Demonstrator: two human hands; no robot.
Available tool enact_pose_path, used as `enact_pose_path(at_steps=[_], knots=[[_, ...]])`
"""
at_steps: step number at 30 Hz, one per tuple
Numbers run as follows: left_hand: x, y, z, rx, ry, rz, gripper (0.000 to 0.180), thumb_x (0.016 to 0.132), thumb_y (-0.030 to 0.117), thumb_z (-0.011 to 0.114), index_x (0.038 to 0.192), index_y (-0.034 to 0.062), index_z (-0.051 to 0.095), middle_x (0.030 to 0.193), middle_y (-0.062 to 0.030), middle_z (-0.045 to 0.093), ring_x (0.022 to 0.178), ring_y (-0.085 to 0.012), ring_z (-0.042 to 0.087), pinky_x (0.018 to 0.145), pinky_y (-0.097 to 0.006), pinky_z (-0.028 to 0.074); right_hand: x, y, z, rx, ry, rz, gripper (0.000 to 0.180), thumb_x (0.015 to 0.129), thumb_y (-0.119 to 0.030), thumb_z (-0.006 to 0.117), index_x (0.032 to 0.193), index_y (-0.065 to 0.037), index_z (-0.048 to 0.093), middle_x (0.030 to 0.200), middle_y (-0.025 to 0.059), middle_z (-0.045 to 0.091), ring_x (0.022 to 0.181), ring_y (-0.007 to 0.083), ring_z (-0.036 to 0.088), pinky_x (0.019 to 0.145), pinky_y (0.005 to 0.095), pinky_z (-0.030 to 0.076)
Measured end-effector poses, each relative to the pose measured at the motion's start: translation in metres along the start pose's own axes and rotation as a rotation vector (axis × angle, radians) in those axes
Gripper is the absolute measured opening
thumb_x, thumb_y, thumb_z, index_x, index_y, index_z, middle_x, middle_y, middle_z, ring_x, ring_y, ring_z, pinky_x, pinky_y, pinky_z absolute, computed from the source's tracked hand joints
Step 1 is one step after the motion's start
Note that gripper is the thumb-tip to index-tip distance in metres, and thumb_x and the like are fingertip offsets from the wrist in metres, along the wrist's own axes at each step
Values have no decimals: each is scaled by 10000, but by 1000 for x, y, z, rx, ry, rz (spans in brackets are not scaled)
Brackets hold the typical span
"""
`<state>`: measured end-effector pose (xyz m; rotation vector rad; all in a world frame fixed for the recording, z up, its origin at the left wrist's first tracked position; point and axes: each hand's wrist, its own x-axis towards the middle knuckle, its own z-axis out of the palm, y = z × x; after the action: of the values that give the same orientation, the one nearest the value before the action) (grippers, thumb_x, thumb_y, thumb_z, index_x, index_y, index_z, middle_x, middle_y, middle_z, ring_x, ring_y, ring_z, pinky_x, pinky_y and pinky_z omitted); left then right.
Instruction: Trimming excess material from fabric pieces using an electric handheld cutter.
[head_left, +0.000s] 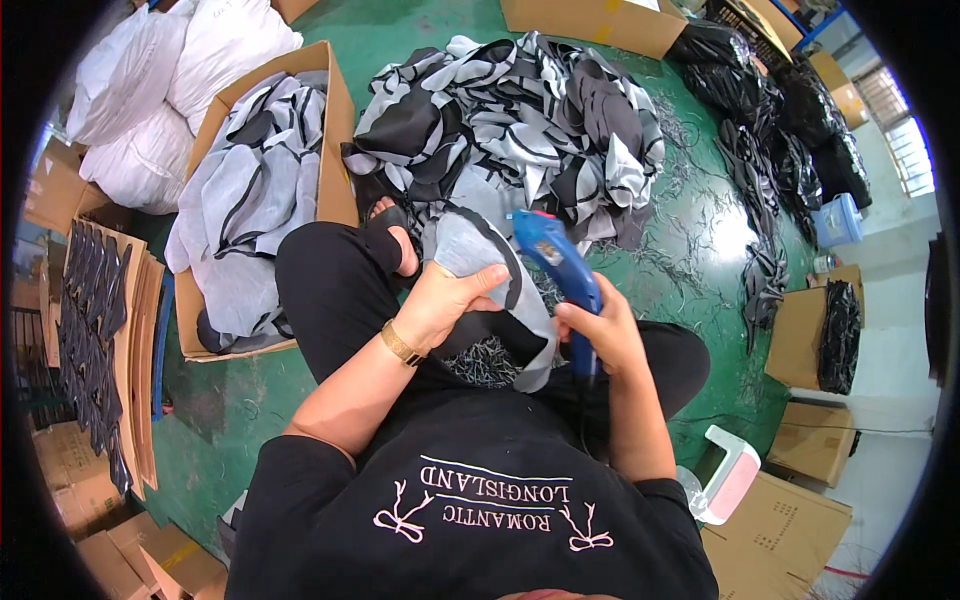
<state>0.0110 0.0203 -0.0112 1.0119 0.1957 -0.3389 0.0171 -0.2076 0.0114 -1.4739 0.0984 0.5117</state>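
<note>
My left hand [447, 303] is closed on the edge of a curved grey fabric piece [468, 245] with a black band, thumb on top. The piece hangs down between my knees. My right hand [606, 325] is wrapped round a blue corded power hand tool [562, 262] with a red button on top. Its head points up and left, close beside the black-banded edge; whether it touches the cloth, I cannot tell. Thin grey and black fabric strips [482, 362] lie in a heap below the piece. Beyond my hands rises a large pile of similar grey and black pieces [520, 125].
At the left stands an open cardboard box [341, 130] full of fabric pieces, with white sacks [140, 165] behind it. Black plastic bags [735, 90] line the far right. A white and pink device [728, 478] sits near my right elbow. Scraps litter the green floor [690, 240].
</note>
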Motion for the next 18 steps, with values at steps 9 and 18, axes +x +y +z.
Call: enact_pose_path(at_steps=[9,18], knots=[[11,-6,-4,-233,164,69,212,855,78,673,1016,-34,590,971,-72,617,858,-164,623,777,-339,564,-50,-6,-16,-99,1,7,453,743,-94,725,1112,35,497,779,53,556,603,133,568,526,273,499],[9,-7,11,-231,237,124,140,847,22,651,948,-65,609,945,-100,624,846,-174,632,809,-336,558,-57,12,-6,-213,15,64,404,733,-22,668,1101,28,508,792,53,562,583,112,553,504,257,476]])
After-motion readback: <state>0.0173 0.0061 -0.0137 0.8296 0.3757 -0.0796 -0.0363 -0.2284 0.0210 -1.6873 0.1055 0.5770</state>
